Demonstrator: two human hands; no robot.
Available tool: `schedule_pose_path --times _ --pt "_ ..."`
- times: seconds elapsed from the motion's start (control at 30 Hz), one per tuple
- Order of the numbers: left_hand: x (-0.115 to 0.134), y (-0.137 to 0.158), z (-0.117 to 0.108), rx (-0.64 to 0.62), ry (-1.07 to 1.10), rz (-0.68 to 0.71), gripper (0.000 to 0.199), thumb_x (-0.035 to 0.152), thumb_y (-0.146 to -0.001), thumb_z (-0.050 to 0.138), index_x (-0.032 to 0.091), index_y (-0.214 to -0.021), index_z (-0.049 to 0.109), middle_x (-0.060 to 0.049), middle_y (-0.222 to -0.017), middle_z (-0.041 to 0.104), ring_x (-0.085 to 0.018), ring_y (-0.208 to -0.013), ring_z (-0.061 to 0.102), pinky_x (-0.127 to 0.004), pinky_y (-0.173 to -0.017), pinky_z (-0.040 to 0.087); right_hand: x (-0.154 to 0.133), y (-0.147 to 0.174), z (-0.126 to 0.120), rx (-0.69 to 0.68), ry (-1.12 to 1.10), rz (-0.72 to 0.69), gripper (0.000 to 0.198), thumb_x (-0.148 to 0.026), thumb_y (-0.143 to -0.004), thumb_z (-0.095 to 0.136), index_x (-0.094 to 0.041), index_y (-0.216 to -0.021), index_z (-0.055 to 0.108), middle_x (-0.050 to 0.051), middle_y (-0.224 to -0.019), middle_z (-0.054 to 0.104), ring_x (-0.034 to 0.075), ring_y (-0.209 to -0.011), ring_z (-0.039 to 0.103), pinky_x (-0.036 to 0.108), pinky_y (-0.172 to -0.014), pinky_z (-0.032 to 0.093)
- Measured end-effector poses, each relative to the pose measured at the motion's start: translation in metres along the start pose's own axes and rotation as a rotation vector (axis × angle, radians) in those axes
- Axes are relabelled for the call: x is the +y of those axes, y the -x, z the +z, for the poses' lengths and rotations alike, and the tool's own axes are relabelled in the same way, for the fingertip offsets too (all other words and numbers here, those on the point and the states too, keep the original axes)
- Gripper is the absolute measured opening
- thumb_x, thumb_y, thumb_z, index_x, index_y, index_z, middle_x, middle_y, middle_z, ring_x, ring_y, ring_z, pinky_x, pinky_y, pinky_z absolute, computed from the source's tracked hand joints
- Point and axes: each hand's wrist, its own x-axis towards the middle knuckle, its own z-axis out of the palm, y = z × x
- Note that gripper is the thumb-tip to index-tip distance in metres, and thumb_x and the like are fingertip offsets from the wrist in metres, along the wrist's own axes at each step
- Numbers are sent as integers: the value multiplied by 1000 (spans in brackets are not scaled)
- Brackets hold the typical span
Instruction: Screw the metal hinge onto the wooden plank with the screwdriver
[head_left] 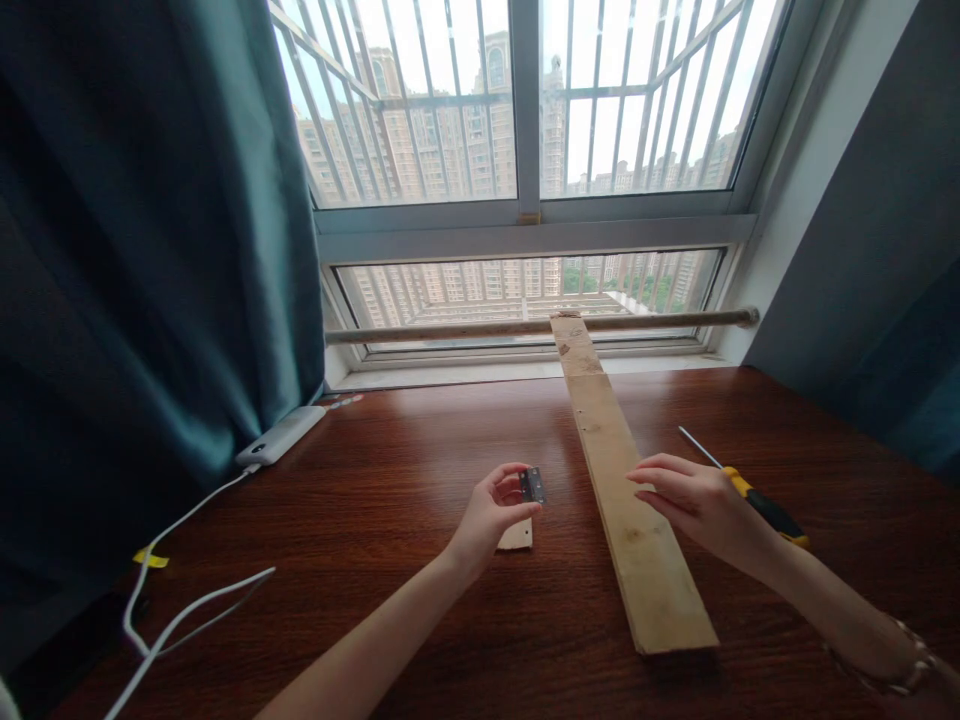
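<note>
My left hand [491, 510] grips a small dark metal hinge [533, 486] by its edges between thumb and fingers, above the table. Beneath that hand lies a small pale piece with a dark hole [516, 536], partly covered by the fingers. A long wooden board [611, 445] runs from near me to the window, its far end by the horizontal rail. Over the board's right side, my right hand [697, 500] is closed in a pinch; whatever is between its fingertips is too small to make out. Beside it lies a yellow and black screwdriver [765, 508], partly behind the wrist.
A white power bank [281, 440] with a white cable [180, 510] sits at the table's left, against a blue curtain [225, 250]. The rail [675, 320] crosses in front of the barred window. The brown wooden table [450, 420] reaches the sill.
</note>
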Motion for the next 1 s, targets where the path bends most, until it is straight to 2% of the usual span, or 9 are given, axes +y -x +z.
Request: schedule_pose_path --times 0.13,0.33,0.43,0.57,0.63,0.7,0.8,0.9,1.0 --pt "6 -1 -1 -22 -19 26 50 18 -57 79 18 -102 57 -3 -88 65 -15 -81 60 -29 -78 45 -5 16 9 -48 -205 204 18 -32 -82 55 -21 -85 68 5 -85 69 17 -76 64 27 -67 51" --pt "8 13 15 -140 -72 -6 50 21 -56 80 19 -101 57 -1 -86 63 -17 -79 62 -29 -72 47 -29 -1 60 -60 -849 585 37 -41 -70 67 -17 -97 62 8 -95 69 20 -90 64 32 -80 51" --pt "4 19 22 -201 -55 6 49 20 -56 79 20 -99 57 -1 -85 62 -18 -79 63 -31 -74 49 -39 -20 77 -91 -1046 660 39 -42 -65 71 -15 -90 61 7 -88 69 18 -82 64 28 -71 50" --pt "3 20 23 -214 -73 32 46 22 -59 78 21 -100 58 0 -83 61 -19 -78 63 -31 -72 49 -46 -37 85 -80 -1052 675 34 -40 -60 74 -12 -75 61 2 -68 65 12 -62 58 23 -58 43" --pt "4 16 17 -221 -130 44 48 25 -61 76 22 -106 57 -1 -83 60 -19 -77 62 -31 -69 48 -45 -41 86 -58 -1037 665 34 -39 -58 74 -12 -72 60 1 -65 63 11 -60 56 23 -56 42" --pt "6 10 8 -226 -285 94 57 28 -60 77 22 -112 56 -3 -87 60 -19 -80 60 -32 -71 47 -40 -44 86 -18 -1023 670 33 -39 -59 74 -13 -73 59 0 -66 62 11 -60 55 23 -56 42" --pt "8 2 -11 -251 -672 162 80 33 -46 83 24 -119 52 -7 -107 56 -24 -99 53 -37 -85 42 -28 -46 82 65 -1048 706 36 -40 -59 74 -14 -77 58 0 -70 62 12 -62 57 25 -57 45" --pt "5 -1 -23 -262 -1047 108 97 39 -33 86 21 -121 50 -12 -120 47 -31 -111 42 -43 -93 35 -16 -47 74 120 -1098 739 38 -40 -57 76 -14 -77 58 2 -71 62 13 -64 58 28 -61 49" --pt "0 -1 -24 -221 -1274 30 84 40 -34 85 19 -109 55 -12 -116 48 -32 -107 43 -42 -88 35 -9 -47 64 141 -1123 769 39 -40 -54 78 -14 -75 59 2 -70 63 14 -64 60 30 -64 51"
